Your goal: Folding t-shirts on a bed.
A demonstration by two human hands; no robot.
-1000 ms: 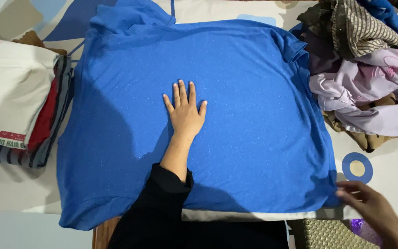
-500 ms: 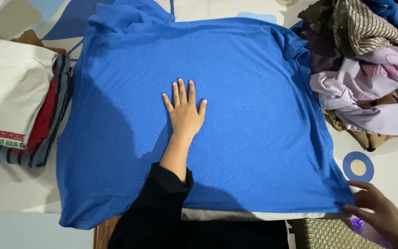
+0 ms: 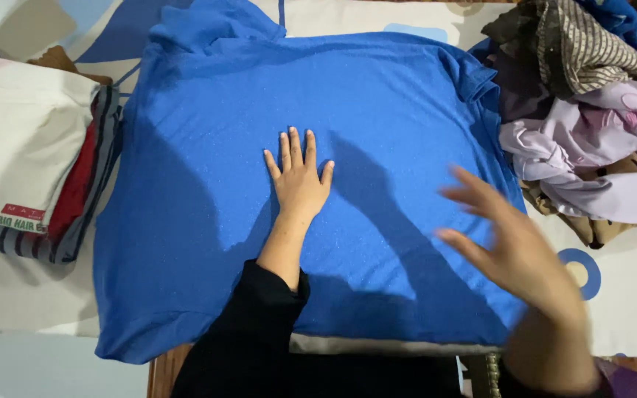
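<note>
A large blue shirt lies spread flat on a patterned sheet, filling the middle of the view. My left hand rests palm down near the shirt's centre, fingers spread, at the end of a black sleeve. My right hand is blurred and raised above the shirt's right side, fingers apart, holding nothing. It casts a shadow across the blue cloth.
A stack of folded clothes, cream, red and striped, sits at the left. A loose heap of garments, lilac, brown and striped, lies at the right. The patterned sheet shows at the right, and a wooden edge at the bottom.
My right hand let go of the shirt's lower right corner and swung up and left over the shirt. My left hand stayed in place.
</note>
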